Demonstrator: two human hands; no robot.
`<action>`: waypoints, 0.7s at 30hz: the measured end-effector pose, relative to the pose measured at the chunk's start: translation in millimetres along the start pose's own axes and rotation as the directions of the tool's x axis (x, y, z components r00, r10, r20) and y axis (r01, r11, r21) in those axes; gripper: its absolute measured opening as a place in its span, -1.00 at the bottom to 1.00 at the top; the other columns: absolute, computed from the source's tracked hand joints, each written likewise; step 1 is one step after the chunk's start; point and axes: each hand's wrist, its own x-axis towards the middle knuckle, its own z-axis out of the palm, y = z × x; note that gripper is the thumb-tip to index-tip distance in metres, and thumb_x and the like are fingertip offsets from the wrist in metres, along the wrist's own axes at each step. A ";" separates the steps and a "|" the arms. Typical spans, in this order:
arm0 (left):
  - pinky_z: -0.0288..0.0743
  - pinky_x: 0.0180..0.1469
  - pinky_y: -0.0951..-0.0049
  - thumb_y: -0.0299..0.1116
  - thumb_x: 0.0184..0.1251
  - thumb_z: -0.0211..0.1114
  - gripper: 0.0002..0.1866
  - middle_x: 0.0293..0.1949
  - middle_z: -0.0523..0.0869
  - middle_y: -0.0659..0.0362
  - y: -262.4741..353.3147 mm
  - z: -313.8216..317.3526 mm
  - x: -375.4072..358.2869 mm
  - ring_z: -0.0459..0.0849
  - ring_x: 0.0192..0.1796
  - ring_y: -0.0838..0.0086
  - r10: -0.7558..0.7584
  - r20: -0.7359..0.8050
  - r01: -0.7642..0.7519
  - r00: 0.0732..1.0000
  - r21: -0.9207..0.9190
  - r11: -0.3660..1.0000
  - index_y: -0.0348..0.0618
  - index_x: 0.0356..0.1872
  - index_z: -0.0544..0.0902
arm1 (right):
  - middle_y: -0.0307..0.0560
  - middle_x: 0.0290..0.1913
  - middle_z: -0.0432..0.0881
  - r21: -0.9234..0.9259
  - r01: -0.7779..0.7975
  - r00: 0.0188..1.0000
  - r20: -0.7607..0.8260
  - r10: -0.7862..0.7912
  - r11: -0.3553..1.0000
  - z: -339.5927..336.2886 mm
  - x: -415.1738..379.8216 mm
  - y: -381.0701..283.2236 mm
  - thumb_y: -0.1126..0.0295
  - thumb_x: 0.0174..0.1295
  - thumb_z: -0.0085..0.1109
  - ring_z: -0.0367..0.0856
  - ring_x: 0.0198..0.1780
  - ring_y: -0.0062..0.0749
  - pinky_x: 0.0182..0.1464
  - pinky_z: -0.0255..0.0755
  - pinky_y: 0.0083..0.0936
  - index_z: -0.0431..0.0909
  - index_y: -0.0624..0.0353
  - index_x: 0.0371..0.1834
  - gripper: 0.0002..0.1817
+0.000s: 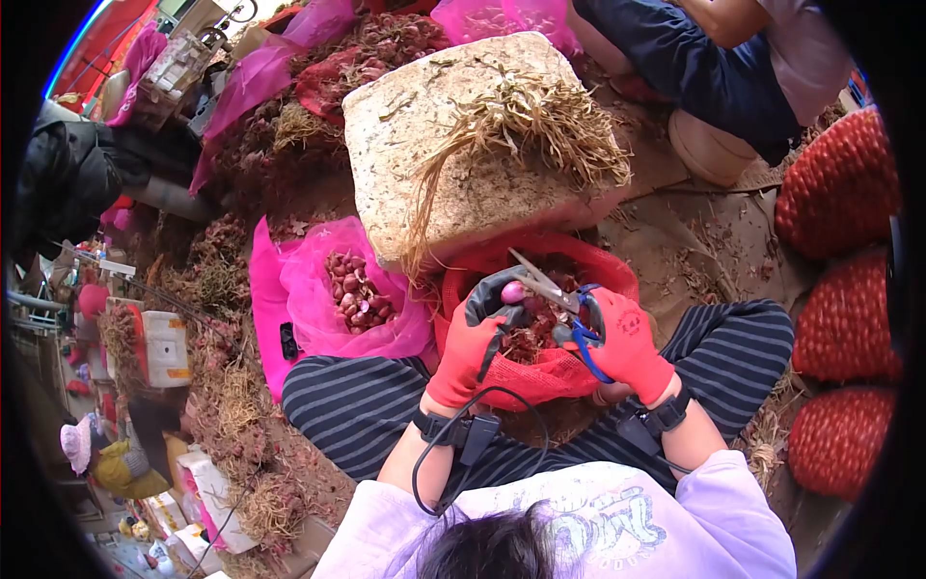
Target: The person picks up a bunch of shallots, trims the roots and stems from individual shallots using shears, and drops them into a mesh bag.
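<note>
Two red rubber-coated gloves cover my hands: my left hand [476, 340] pinches a small purple shallot bulb [512, 291], my right hand [625, 340] grips blue-handled steel scissors [564, 307] with blades parted beside it. Below both sits a red mesh sack [540, 372] of shallots; left, a pink mesh bag [318, 289].
</note>
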 end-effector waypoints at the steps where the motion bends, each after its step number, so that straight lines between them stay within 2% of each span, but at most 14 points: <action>1: 0.51 0.10 0.44 -0.56 0.28 0.16 -0.54 0.03 0.60 0.15 -0.7 -1.3 -0.6 0.61 0.02 0.50 -0.020 0.003 0.020 1.000 -0.017 1.000 -0.23 0.23 0.41 | 0.06 -0.28 0.59 -0.098 0.058 0.998 -0.017 -0.060 0.994 -2.9 2.5 -3.8 0.08 -0.08 0.45 0.60 -0.22 -0.01 -0.15 0.46 -0.22 0.49 0.23 -0.09 -0.42; 4: 0.51 0.06 0.47 -0.54 0.28 0.18 -0.54 -0.01 0.60 0.17 5.8 -0.7 -2.1 0.61 -0.01 0.52 -0.086 0.024 0.087 0.996 -0.047 0.995 -0.23 0.23 0.42 | 0.04 -0.29 0.58 -0.122 0.037 0.999 -0.004 -0.037 0.992 -4.4 4.3 -6.6 0.13 -0.11 0.46 0.59 -0.21 0.02 -0.15 0.47 -0.26 0.51 0.21 -0.12 -0.46; 7: 0.51 -0.04 0.52 -0.47 0.29 0.22 -0.55 -0.08 0.61 0.22 10.4 2.9 -3.1 0.60 -0.10 0.56 -0.185 0.073 0.185 0.980 0.001 0.983 -0.22 0.22 0.44 | 0.00 -0.26 0.59 0.282 -0.197 0.980 0.069 0.185 0.939 -2.1 6.4 -5.8 0.25 -0.07 0.45 0.60 -0.22 -0.13 -0.14 0.46 -0.38 0.53 0.22 -0.14 -0.55; 9: 0.49 -0.12 0.56 -0.41 0.31 0.25 -0.55 -0.14 0.62 0.26 8.5 10.1 -3.2 0.58 -0.16 0.60 -0.295 0.105 0.287 0.950 0.088 0.954 -0.21 0.21 0.45 | -0.03 -0.25 0.60 0.514 -0.230 0.973 0.093 0.213 0.827 5.5 6.9 0.3 0.35 -0.02 0.42 0.59 -0.22 -0.28 -0.13 0.45 -0.44 0.54 0.23 -0.15 -0.62; 10: 0.47 -0.14 0.57 -0.39 0.31 0.25 -0.56 -0.15 0.62 0.27 5.3 13.1 -3.9 0.57 -0.18 0.60 -0.306 0.109 0.300 0.946 0.070 0.951 -0.21 0.20 0.46 | -0.04 -0.24 0.60 0.617 -0.243 0.968 0.106 0.227 0.749 8.0 7.9 1.7 0.41 0.00 0.40 0.58 -0.21 -0.35 -0.12 0.45 -0.47 0.54 0.24 -0.15 -0.65; 11: 0.46 -0.16 0.57 -0.37 0.31 0.26 -0.56 -0.16 0.62 0.28 1.8 16.1 -5.4 0.56 -0.20 0.61 -0.320 0.113 0.316 0.941 0.053 0.947 -0.20 0.20 0.46 | -0.20 -0.25 0.54 0.687 -0.283 0.958 0.175 0.226 0.669 -1.9 15.1 -14.0 0.55 0.12 0.25 0.50 -0.22 -0.54 -0.15 0.40 -0.57 0.53 0.25 -0.08 -0.73; 14: 0.47 -0.17 0.57 -0.36 0.34 0.24 -0.61 -0.15 0.63 0.26 -8.7 17.3 -5.5 0.58 -0.19 0.60 -0.354 0.114 0.353 0.928 0.025 0.935 -0.18 0.17 0.47 | -0.05 -0.23 0.61 0.746 -0.317 0.948 0.230 0.219 0.585 10.3 12.4 -2.6 0.46 0.08 0.38 0.57 -0.21 -0.43 -0.10 0.45 -0.47 0.53 0.29 -0.12 -0.68; 15: 0.47 -0.17 0.57 -0.35 0.35 0.24 -0.61 -0.15 0.64 0.26 -11.0 19.0 -5.9 0.58 -0.18 0.60 -0.352 0.098 0.351 0.931 0.020 0.936 -0.18 0.16 0.47 | -0.06 -0.25 0.60 0.649 -0.201 0.979 0.106 0.175 0.734 19.2 9.7 3.6 0.44 0.07 0.38 0.57 -0.23 -0.42 -0.12 0.44 -0.50 0.52 0.29 -0.16 -0.70; 18: 0.48 -0.20 0.60 -0.35 0.33 0.25 -0.60 -0.15 0.63 0.22 -17.2 21.9 -6.7 0.58 -0.20 0.61 -0.327 0.092 0.332 0.941 -0.051 0.942 -0.20 0.16 0.48 | -0.08 -0.27 0.61 0.431 -0.106 0.993 0.004 0.115 0.896 17.8 5.6 5.1 0.43 0.05 0.38 0.57 -0.24 -0.40 -0.13 0.44 -0.49 0.51 0.29 -0.21 -0.71; 21: 0.50 -0.16 0.60 -0.40 0.37 0.21 -0.61 -0.10 0.63 0.22 -23.5 20.8 -4.1 0.61 -0.15 0.58 -0.262 0.073 0.270 0.962 -0.156 0.950 -0.17 0.19 0.46 | -0.07 -0.29 0.61 0.645 -0.306 0.949 0.143 0.283 0.700 11.6 6.4 5.4 0.41 0.01 0.39 0.58 -0.26 -0.35 -0.16 0.44 -0.43 0.49 0.28 -0.25 -0.69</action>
